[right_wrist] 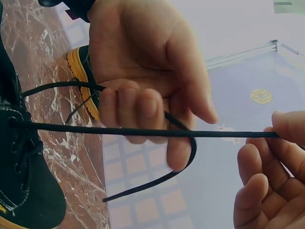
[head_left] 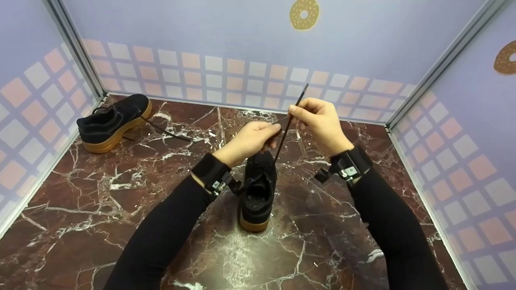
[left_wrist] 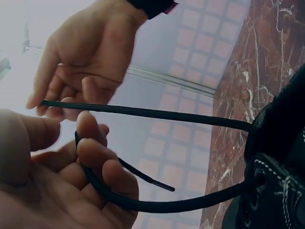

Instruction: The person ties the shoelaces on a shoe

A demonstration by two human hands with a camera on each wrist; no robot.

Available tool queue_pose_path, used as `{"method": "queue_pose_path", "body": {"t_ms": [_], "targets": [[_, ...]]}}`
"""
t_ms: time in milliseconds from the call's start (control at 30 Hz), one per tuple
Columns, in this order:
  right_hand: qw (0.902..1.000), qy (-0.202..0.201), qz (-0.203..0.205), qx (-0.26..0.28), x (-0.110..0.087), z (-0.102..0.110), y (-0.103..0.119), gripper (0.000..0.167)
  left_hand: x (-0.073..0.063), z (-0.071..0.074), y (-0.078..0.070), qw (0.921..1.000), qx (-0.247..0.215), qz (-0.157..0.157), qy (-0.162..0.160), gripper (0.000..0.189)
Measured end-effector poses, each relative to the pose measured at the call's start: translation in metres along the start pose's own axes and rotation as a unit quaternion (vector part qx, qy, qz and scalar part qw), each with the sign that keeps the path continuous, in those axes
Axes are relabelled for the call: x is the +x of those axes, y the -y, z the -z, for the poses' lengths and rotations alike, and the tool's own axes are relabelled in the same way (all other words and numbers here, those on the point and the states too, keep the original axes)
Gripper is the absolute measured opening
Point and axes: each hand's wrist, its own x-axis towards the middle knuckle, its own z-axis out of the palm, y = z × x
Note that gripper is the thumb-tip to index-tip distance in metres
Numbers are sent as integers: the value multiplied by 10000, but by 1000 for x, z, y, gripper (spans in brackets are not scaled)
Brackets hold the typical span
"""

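A black low shoe (head_left: 254, 215) with a tan sole stands upright on the floor, heel towards me, its two lace ends loose. Between thumb and fingers, my right hand (head_left: 320, 125) pinches one shoelace (head_left: 285, 137) near its tip and holds it taut, up from the shoe. My left hand (head_left: 253, 139), above the toe, has its fingers curled round the other shoelace (left_wrist: 190, 206). In the left wrist view this lace bends round the fingers and its tip (left_wrist: 164, 186) hangs free. The left hand partly hides the shoe's front in the head view.
A second black shoe (head_left: 115, 123) stands at the back left, one loose lace (head_left: 167, 132) trailing right over the brown marbled surface (head_left: 181, 241). Patterned panels (head_left: 193, 36) enclose the back and both sides.
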Motion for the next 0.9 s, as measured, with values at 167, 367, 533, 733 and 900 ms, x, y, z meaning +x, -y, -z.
{"method": "queue_pose_path", "body": {"t_ms": [167,367,533,733,900], "targets": [[9986,223,-31,-469,8,-3,4,15,1,0,3,9994,104,-58,330,46],[9924,373,10,-1173,18,-6,5,15,3,1,8,9977,525,-249,351,37],[9893,360,-46,-1414,24,-7,3,18,3,2,10,9981,490,-258,284,32],[9889,369,-97,-1439,27,-9,2,19,2,3,9,9984,410,-274,276,30],[9855,348,-121,-1657,29,-9,3,20,1,4,10,9983,355,-351,285,29]]}}
